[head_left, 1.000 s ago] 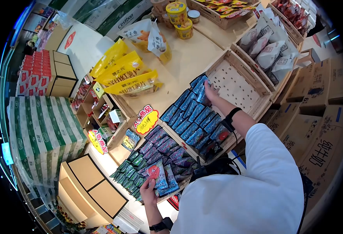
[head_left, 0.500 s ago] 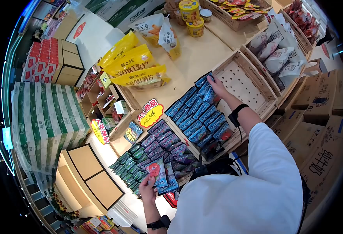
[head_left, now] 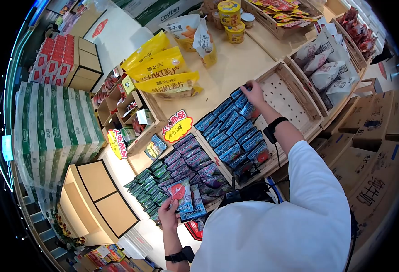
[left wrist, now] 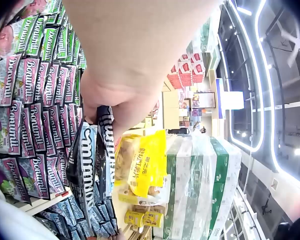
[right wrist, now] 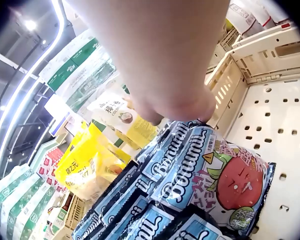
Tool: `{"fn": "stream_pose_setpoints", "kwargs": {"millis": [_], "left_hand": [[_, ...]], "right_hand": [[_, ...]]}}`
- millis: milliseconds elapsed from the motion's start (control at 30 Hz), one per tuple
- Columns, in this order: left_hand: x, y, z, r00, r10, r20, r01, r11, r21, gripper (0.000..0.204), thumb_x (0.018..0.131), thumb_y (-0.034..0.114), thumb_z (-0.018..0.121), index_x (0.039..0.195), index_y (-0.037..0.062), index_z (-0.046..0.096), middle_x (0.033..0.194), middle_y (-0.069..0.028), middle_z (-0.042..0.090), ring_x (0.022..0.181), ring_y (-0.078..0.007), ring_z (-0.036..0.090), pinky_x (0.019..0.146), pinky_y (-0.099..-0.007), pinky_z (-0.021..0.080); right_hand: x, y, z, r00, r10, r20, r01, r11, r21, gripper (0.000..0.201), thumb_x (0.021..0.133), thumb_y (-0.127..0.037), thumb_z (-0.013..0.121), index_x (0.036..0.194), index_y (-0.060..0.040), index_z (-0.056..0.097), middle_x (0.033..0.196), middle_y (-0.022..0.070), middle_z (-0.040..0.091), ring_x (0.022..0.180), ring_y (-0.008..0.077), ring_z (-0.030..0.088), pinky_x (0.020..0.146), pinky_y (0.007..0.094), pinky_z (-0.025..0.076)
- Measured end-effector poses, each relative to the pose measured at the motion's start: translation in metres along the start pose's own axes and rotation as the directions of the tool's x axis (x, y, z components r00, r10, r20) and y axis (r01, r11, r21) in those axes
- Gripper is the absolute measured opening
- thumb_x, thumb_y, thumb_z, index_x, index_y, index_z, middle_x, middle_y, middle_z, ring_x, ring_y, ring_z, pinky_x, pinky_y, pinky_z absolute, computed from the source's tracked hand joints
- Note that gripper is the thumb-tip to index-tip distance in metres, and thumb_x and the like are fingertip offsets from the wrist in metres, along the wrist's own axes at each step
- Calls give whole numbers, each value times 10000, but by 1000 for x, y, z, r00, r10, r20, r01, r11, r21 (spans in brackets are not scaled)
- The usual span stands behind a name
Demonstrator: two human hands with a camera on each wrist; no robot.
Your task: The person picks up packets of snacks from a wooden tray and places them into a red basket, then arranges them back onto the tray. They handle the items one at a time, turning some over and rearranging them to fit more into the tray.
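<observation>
Small blue packets (head_left: 235, 131) stand in rows in a wooden crate. At the far end of these rows the right hand (head_left: 254, 94) has its fingers on the top edge of a packet; the right wrist view shows fingertips at the blue packets (right wrist: 182, 165), one with a red fruit printed on it. Nearer the body, the left hand (head_left: 168, 214) holds blue packets (head_left: 180, 195) by their edge above the purple and green packets (head_left: 154, 186). In the left wrist view the left hand (left wrist: 121, 100) pinches packets (left wrist: 92, 165) between thumb and fingers.
Beyond the blue rows, the crate's perforated floor (head_left: 284, 97) is bare. Yellow bags (head_left: 167, 68), a price sign (head_left: 177, 127) and yellow tubs (head_left: 230, 22) stand on the table. White bags (head_left: 324, 63) fill a crate at the right; cartons (head_left: 367, 122) are stacked beside it.
The head view has shifted, moving the scene slightly. The right hand has stayed at the far end of the blue rows, its fingers now more bent over the packet's top. The left hand still holds its packets.
</observation>
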State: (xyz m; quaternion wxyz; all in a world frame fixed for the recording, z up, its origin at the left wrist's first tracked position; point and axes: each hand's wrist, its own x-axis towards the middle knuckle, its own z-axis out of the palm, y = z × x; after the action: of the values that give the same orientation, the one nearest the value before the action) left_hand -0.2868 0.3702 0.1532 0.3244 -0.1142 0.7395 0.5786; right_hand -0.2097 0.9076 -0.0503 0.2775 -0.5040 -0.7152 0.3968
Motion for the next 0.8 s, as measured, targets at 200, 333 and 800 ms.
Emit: {"fn": "stream_pose_setpoints", "kwargs": {"millis": [200,333,800], "left_hand": [[-2,-19,-13,1000,0,-23,1,1000,20,395,791,8,702,1153,-76,571,963,-66,642,865,-126,585,776,-237,467],[-4,-29,-24,1000,-4,3,4,1000,14,384,789,1,701,1145,-75,580,1025,-95,639,902,-129,581,815,-238,456],[-3,-15,-8,999,39,17,-42,984,174,368,770,50,727,1100,-71,620,1000,-92,655,899,-123,588,814,-240,448]], "right_hand": [[-25,-24,-2,955,-280,93,295,884,-363,280,752,-235,686,993,-102,636,1060,139,555,993,307,551,928,439,410],[-6,-31,4,828,-554,88,545,758,-359,187,772,-165,642,949,-101,646,1021,110,583,1007,284,554,946,464,385],[-25,-101,-2,688,-516,510,664,732,-154,316,795,-173,634,1092,-68,611,1008,147,631,949,294,601,892,384,454]]}}
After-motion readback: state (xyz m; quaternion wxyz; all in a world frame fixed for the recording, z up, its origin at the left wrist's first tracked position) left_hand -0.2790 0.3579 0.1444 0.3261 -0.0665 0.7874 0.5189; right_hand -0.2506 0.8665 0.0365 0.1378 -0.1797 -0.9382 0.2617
